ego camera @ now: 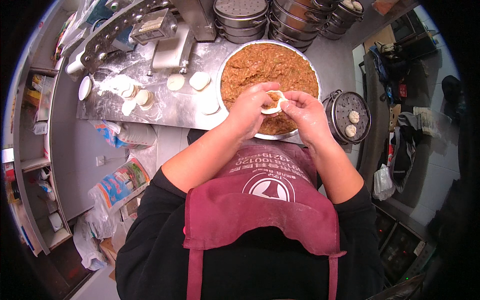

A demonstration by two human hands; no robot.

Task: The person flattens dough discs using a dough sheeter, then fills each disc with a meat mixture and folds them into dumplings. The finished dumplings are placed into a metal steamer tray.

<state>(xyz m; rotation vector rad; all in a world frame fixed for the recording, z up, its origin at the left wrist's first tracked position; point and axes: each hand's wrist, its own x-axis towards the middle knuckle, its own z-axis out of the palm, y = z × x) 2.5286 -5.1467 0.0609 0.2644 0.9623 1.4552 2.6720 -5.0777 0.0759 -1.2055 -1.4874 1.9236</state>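
Between my hands, above a wide metal basin (319, 83) of brown minced filling (262, 62), is a round dough wrapper (272, 110) with some filling in its middle. My left hand (251, 107) cups it from the left, its thumb over the filling. My right hand (305, 112) pinches the wrapper's right edge between thumb and fingers, where the rim is gathered. The underside of the wrapper is hidden. Left of the basin, flat dough rounds (200, 80) lie on the floured steel table (165, 107), with one more round (175, 82) beside them.
Stacked steel steamers (242, 22) stand behind the basin. To its right, a perforated steamer tray (347, 108) holds two pleated buns (352, 123). A dough-rolling machine (168, 48) occupies the back left. Dough stacks (144, 98) and a white dish (85, 88) sit farther left.
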